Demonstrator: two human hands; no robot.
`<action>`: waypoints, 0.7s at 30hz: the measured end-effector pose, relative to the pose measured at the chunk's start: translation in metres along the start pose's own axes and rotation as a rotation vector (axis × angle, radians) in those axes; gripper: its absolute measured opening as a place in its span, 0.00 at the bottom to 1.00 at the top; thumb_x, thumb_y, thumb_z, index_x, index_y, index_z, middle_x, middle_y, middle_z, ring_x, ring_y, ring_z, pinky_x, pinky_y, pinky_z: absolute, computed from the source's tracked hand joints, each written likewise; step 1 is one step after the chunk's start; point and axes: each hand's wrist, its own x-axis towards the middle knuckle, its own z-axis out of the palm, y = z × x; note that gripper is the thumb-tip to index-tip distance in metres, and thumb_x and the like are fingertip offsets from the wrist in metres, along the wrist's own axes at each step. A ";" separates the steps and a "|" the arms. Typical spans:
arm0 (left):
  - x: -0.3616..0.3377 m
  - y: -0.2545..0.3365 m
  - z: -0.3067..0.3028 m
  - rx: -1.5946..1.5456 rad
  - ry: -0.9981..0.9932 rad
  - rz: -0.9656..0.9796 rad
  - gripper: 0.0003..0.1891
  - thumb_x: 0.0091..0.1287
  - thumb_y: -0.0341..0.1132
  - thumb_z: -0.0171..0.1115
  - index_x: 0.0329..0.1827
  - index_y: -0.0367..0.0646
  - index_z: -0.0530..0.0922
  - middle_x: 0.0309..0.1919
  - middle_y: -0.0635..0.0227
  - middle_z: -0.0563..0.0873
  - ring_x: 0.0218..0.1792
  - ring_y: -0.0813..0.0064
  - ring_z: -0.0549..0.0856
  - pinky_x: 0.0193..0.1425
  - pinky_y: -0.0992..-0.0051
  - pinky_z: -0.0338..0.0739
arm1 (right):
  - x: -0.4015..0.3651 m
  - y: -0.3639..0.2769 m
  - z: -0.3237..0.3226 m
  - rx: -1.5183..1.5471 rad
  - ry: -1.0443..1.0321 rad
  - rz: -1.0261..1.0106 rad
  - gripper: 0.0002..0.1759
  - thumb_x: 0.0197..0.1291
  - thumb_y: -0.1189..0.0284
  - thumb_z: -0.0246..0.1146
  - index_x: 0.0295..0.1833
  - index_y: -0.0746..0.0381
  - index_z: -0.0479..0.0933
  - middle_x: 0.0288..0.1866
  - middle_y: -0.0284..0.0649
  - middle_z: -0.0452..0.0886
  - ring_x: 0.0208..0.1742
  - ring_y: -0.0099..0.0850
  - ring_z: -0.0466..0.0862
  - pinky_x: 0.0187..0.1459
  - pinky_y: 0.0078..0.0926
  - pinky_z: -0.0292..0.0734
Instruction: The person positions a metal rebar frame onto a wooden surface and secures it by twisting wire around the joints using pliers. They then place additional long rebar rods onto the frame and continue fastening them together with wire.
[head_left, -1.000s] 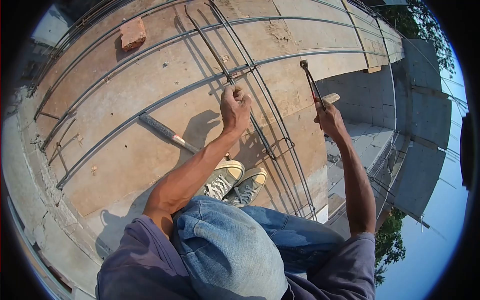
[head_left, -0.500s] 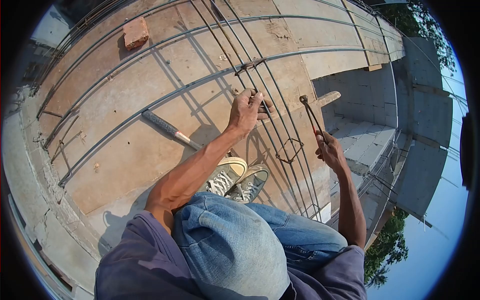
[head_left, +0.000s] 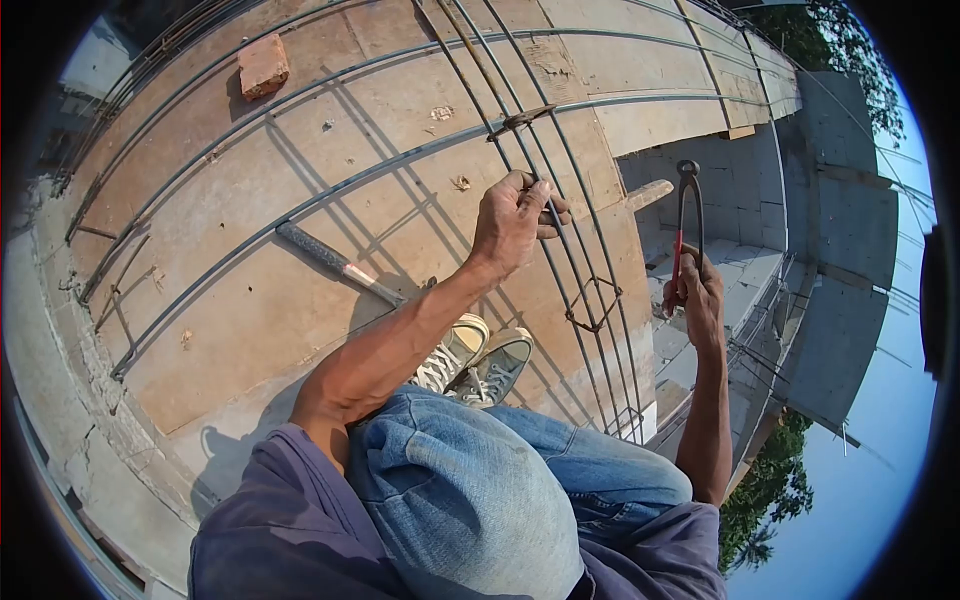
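Observation:
My left hand [head_left: 515,225] is closed around one long steel bar of a narrow rebar cage [head_left: 574,232], with the thumb on top. Bent wire stirrups [head_left: 595,304] ring the cage's bars below that hand. Off to the right, past the boards' edge, my right hand [head_left: 697,290] grips a pair of pincers [head_left: 688,170] by the handles, one of them red. The pincers point upward, apart from the bars, and their jaws look closed. A hammer [head_left: 312,250] with a dark grip lies on the boards left of my left forearm.
Longer bars [head_left: 400,160] cross the plywood deck [head_left: 240,320]. A broken brick [head_left: 263,67] lies at the upper left. A wooden piece [head_left: 650,195] sticks out over the deck's right edge, beyond which block walls [head_left: 735,190] drop away. My shoes [head_left: 497,365] rest near the cage.
My right hand has moved right and slightly up with the pincers, away from the cage. My left hand and the cage have shifted a little to the right.

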 end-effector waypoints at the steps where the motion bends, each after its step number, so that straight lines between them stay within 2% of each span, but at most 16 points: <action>1: -0.001 -0.003 -0.003 0.022 0.024 -0.007 0.14 0.78 0.40 0.52 0.43 0.36 0.75 0.35 0.61 0.88 0.35 0.75 0.89 0.34 0.77 0.88 | -0.001 -0.010 0.003 -0.053 -0.023 -0.027 0.26 0.73 0.57 0.56 0.60 0.71 0.74 0.23 0.33 0.73 0.21 0.22 0.74 0.22 0.23 0.70; 2: 0.000 -0.005 -0.007 0.043 0.048 -0.010 0.13 0.77 0.39 0.52 0.43 0.36 0.75 0.34 0.62 0.88 0.35 0.75 0.89 0.35 0.77 0.88 | 0.001 -0.021 0.006 -0.048 -0.022 -0.025 0.26 0.73 0.57 0.56 0.60 0.71 0.74 0.23 0.33 0.73 0.21 0.22 0.74 0.22 0.23 0.70; 3: -0.001 -0.006 -0.011 0.084 0.027 -0.034 0.13 0.78 0.38 0.49 0.47 0.36 0.75 0.39 0.57 0.87 0.40 0.70 0.90 0.40 0.73 0.89 | 0.002 -0.033 0.008 -0.204 -0.089 0.021 0.25 0.73 0.58 0.55 0.59 0.70 0.76 0.22 0.33 0.73 0.21 0.22 0.74 0.22 0.24 0.70; 5: -0.002 -0.010 -0.015 0.054 0.040 -0.047 0.12 0.78 0.38 0.48 0.47 0.36 0.74 0.39 0.56 0.87 0.40 0.69 0.90 0.40 0.73 0.89 | 0.006 -0.067 0.019 -0.520 -0.234 0.076 0.21 0.72 0.61 0.55 0.58 0.65 0.79 0.21 0.35 0.74 0.20 0.22 0.74 0.23 0.28 0.70; 6: -0.002 -0.011 -0.016 0.020 0.057 -0.057 0.12 0.78 0.37 0.48 0.46 0.36 0.74 0.39 0.56 0.86 0.40 0.68 0.90 0.39 0.73 0.89 | 0.011 -0.078 0.026 -0.519 -0.235 0.075 0.21 0.72 0.61 0.55 0.58 0.65 0.79 0.21 0.35 0.74 0.20 0.22 0.74 0.23 0.28 0.70; 8: -0.004 -0.009 -0.018 0.014 0.067 -0.056 0.12 0.78 0.37 0.49 0.46 0.36 0.74 0.40 0.55 0.86 0.40 0.68 0.90 0.39 0.72 0.89 | 0.023 -0.094 0.039 -0.729 -0.409 0.066 0.18 0.72 0.62 0.55 0.56 0.63 0.80 0.21 0.37 0.75 0.19 0.24 0.76 0.24 0.30 0.72; 9: -0.005 -0.008 -0.018 0.027 0.070 -0.068 0.12 0.78 0.37 0.49 0.46 0.36 0.74 0.39 0.56 0.86 0.40 0.68 0.90 0.40 0.73 0.89 | 0.031 -0.101 0.045 -0.731 -0.414 0.061 0.18 0.72 0.62 0.55 0.56 0.63 0.80 0.21 0.37 0.75 0.19 0.24 0.76 0.24 0.30 0.72; 12: -0.007 -0.008 -0.020 0.043 0.076 -0.078 0.12 0.78 0.37 0.49 0.46 0.35 0.74 0.39 0.56 0.86 0.39 0.69 0.89 0.40 0.73 0.89 | 0.059 -0.118 0.058 -0.876 -0.500 -0.071 0.16 0.73 0.65 0.56 0.53 0.65 0.81 0.20 0.36 0.78 0.18 0.22 0.78 0.21 0.25 0.74; 14: -0.006 -0.012 -0.023 0.048 0.076 -0.078 0.12 0.78 0.37 0.49 0.46 0.35 0.74 0.38 0.57 0.86 0.39 0.69 0.89 0.41 0.73 0.88 | 0.077 -0.126 0.062 -1.105 -0.660 -0.298 0.15 0.73 0.67 0.55 0.53 0.64 0.82 0.23 0.40 0.82 0.17 0.24 0.78 0.19 0.26 0.73; 15: -0.005 -0.016 -0.025 0.028 0.076 -0.071 0.12 0.78 0.37 0.49 0.46 0.35 0.74 0.38 0.57 0.86 0.38 0.69 0.89 0.41 0.72 0.88 | 0.071 -0.144 0.074 -1.134 -0.619 -0.112 0.16 0.71 0.66 0.53 0.56 0.60 0.80 0.28 0.43 0.83 0.27 0.31 0.86 0.28 0.28 0.81; 16: -0.005 -0.017 -0.027 0.007 0.076 -0.062 0.13 0.78 0.37 0.49 0.46 0.35 0.74 0.38 0.58 0.86 0.38 0.70 0.89 0.41 0.72 0.88 | 0.068 -0.147 0.081 -1.136 -0.622 -0.114 0.16 0.71 0.66 0.53 0.56 0.60 0.80 0.28 0.43 0.83 0.27 0.31 0.86 0.28 0.28 0.81; 18: -0.004 -0.018 -0.031 0.019 0.097 -0.089 0.12 0.78 0.37 0.49 0.46 0.35 0.74 0.39 0.57 0.87 0.38 0.69 0.89 0.41 0.72 0.88 | 0.060 -0.152 0.090 -0.934 -0.633 0.073 0.22 0.68 0.68 0.54 0.66 0.59 0.74 0.31 0.46 0.83 0.32 0.32 0.88 0.31 0.28 0.84; 20: 0.000 -0.023 -0.037 0.023 0.123 -0.111 0.12 0.78 0.37 0.50 0.46 0.34 0.74 0.39 0.57 0.87 0.39 0.69 0.89 0.41 0.72 0.88 | 0.044 -0.145 0.094 -0.484 -0.755 0.174 0.28 0.67 0.71 0.52 0.73 0.61 0.66 0.34 0.49 0.84 0.35 0.34 0.89 0.35 0.31 0.87; 21: 0.005 -0.033 -0.044 0.027 0.107 -0.102 0.12 0.77 0.37 0.51 0.45 0.35 0.74 0.38 0.59 0.86 0.37 0.69 0.89 0.41 0.72 0.88 | 0.039 -0.119 0.095 -0.229 -0.775 0.217 0.29 0.68 0.72 0.49 0.74 0.63 0.63 0.37 0.50 0.85 0.36 0.36 0.89 0.38 0.33 0.88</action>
